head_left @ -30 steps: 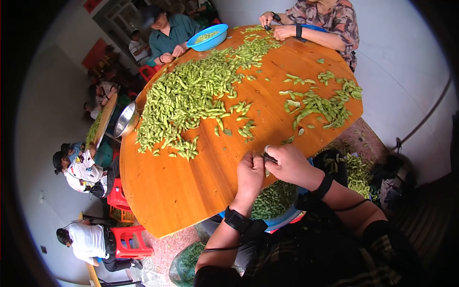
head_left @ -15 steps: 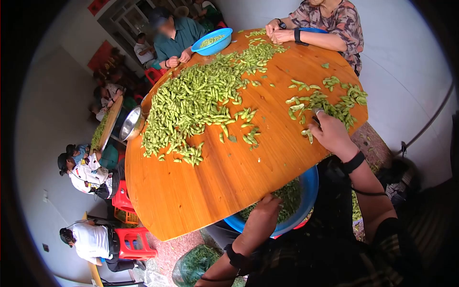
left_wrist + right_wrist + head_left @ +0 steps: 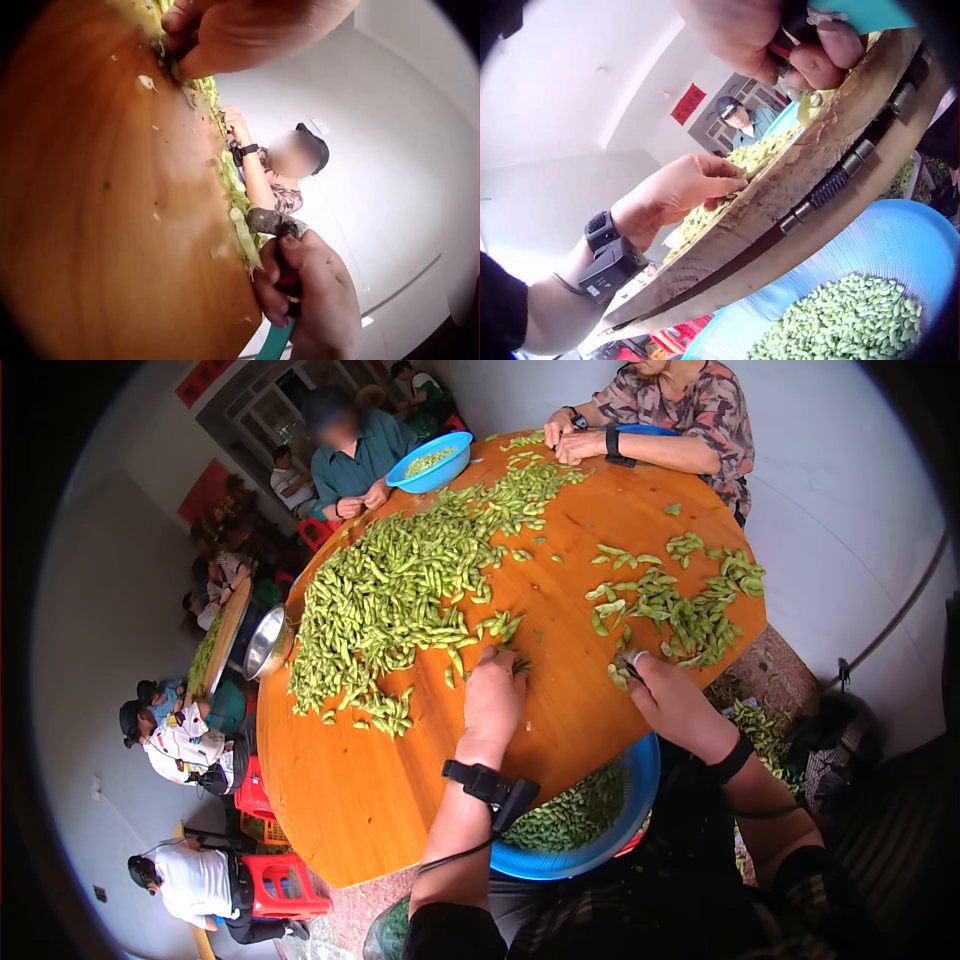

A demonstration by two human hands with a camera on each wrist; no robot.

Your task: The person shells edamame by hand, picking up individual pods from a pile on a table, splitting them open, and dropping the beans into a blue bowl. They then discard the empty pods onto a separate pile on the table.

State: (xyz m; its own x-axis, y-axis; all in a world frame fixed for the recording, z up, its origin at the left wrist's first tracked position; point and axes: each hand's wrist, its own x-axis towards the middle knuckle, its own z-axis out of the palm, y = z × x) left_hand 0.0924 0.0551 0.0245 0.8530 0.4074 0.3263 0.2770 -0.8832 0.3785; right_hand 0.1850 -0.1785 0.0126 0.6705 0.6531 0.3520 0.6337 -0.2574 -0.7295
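At a small cluster of green pods (image 3: 500,625) near the middle of the wooden table (image 3: 420,790), my left hand (image 3: 495,695) pinches a pod between thumb and fingers; the pinch also shows in the right wrist view, where the hand (image 3: 679,191) is at the table edge. My right hand (image 3: 680,705) grips a small tool with a grey metal end (image 3: 266,220) and dark and red parts, beside the right-hand pile of pods (image 3: 690,610). A loose pod (image 3: 244,232) lies by the tool's tip. The large heap of pods (image 3: 385,585) lies beyond my left hand.
Under the table edge stands a blue basin (image 3: 645,780) of shelled green beans (image 3: 840,322). A metal bowl (image 3: 268,642) is at the table's left edge. Two people sit across the table, one by a blue bowl (image 3: 430,475). Others sit at a side table at left.
Both hands were together near the table edge, then parted. My left hand has gone from above the basin to the pods; my right reached the right-hand pile, then drew back slightly toward me.
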